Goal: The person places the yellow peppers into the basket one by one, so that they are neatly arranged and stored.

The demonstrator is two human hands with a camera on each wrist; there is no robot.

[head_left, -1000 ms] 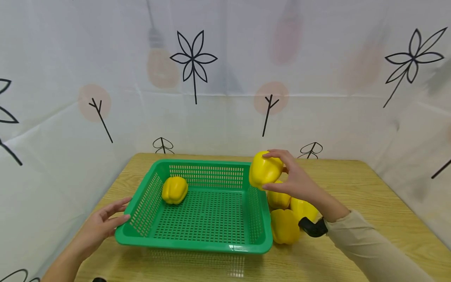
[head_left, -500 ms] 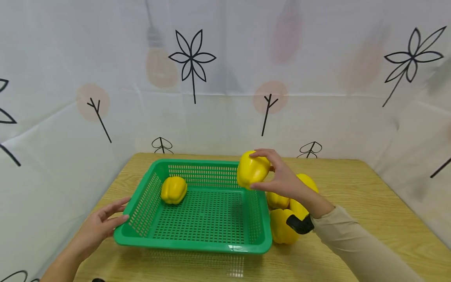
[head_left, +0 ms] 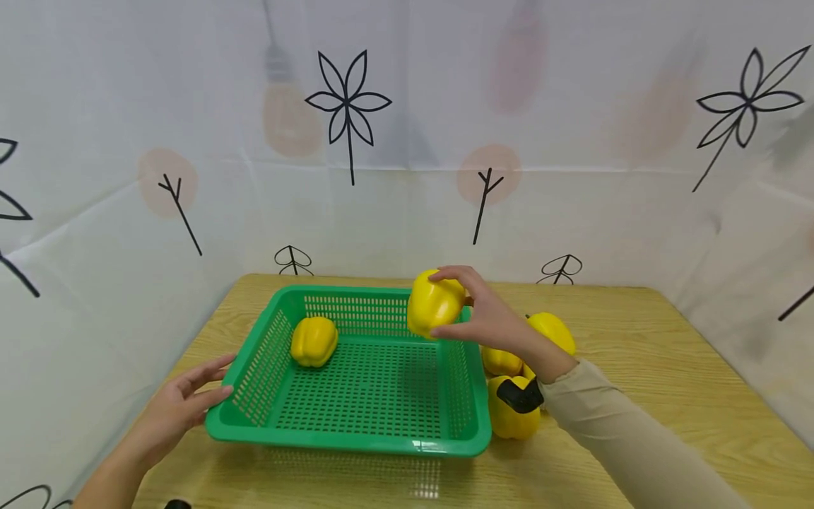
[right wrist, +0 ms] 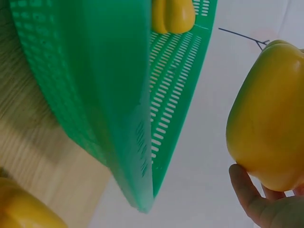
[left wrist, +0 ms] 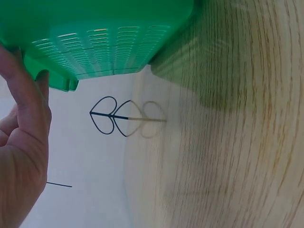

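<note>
One yellow pepper (head_left: 434, 304) is hovering above the right part of the green basket (head_left: 350, 442), its long axis not showing clearly. The right hand (head_left: 491, 322), the nearer, is pinching it between thumb and partly spread fingers. The left hand (head_left: 181, 406) is touching the basket's left rim, fingers loosely extended.

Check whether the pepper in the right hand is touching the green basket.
Apart. The right wrist view shows it: a strip of pale backdrop runs between the held pepper and the green basket, their outlines never meeting.
</note>
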